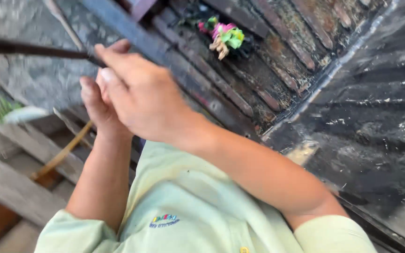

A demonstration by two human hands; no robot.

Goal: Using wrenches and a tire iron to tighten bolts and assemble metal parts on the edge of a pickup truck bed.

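A thin dark rod (24,48) runs in from the left edge and ends at my hands. My right hand (141,96) is in front, its fingertips closed on the rod's near end. My left hand (95,100) sits just behind it with curled fingers and is mostly hidden by the right hand. Whether it grips the rod cannot be told. Both forearms rise from the pale green shirt sleeves (188,211) at the bottom.
Dark, weathered wooden slats (258,70) run diagonally across the top. A small bunch of pink, green and yellow decoration (226,36) lies on them. A black, wet-looking surface (375,117) fills the right. Grey planks (15,187) and a yellowish stick (64,152) lie at lower left.
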